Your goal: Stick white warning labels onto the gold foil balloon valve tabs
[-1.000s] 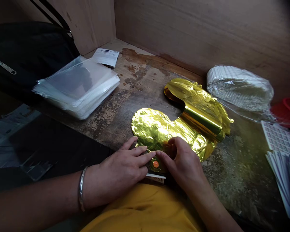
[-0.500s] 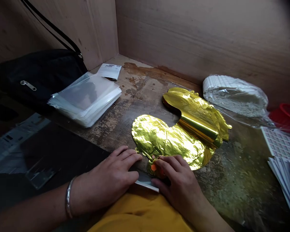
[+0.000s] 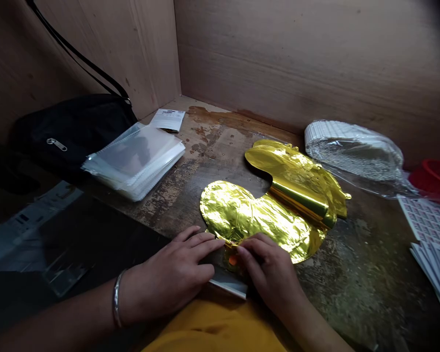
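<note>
A gold foil balloon [image 3: 256, 222], flat and wrinkled, lies on the table before me, with more shiny gold foil folded behind it. At its near end is a small tab with an orange dot [image 3: 232, 259]. My left hand [image 3: 179, 266] rests flat, fingers stretched and fingertips touching the balloon's near edge. My right hand [image 3: 269, 266] is closed, thumb and forefinger pinching at the tab; the exact grip is partly hidden. Under the hands, a thin strip with a pale edge [image 3: 229, 288] lies at the table's front.
Clear plastic sleeves [image 3: 135, 161] are stacked at left, before a black bag [image 3: 77, 132]. A small white card [image 3: 168, 120] lies behind. On the right are wrapped white sticks [image 3: 352, 149], a red basket [image 3: 434, 181], a printed sheet [image 3: 429, 217] and folded papers [image 3: 434, 274]. Wooden panels enclose the back.
My right thumb has come up from below to meet the forefinger at the balloon's tab. My left hand has shifted slightly right. The view has tilted up a little.
</note>
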Motion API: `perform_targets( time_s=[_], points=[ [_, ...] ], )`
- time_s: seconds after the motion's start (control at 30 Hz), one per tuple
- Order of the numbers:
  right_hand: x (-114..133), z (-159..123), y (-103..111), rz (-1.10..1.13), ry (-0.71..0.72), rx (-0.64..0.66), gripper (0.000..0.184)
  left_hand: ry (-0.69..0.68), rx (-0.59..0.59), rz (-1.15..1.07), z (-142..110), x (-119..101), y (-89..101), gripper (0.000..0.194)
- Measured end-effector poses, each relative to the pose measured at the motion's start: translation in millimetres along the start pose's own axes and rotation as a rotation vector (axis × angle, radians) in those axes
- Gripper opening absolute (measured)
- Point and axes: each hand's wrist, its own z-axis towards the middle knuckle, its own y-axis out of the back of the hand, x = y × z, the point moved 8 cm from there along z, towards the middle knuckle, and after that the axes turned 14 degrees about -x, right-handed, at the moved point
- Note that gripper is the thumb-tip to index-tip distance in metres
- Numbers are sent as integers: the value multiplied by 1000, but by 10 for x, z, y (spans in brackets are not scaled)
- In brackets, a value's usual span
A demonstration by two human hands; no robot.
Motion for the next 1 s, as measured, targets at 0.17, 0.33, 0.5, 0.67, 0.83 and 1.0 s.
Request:
perform_targets(
  time_s=[0.17,0.33,0.5,0.67,0.83,1.0],
  points=[
    [-117,100,10,-11,-136,38,31,-13,40,14,107,-14,-27,12],
    [-147,139,17,-97,-107,1,36,3,40,22,109,7,-72,9],
    [-179,191,29,-65,-132,-1,37,-137,-145,40,96,-158,37,15],
    [-193,229,46,28,-216,80,40,-151,-18,17,192,-137,-80,12],
    [-116,164,60,98,-122,202,27,-104,3,16,273,-109,-141,12],
    [20,129,81,38,54,164,44,-92,-22,17,252,-138,-158,11]
  ],
)
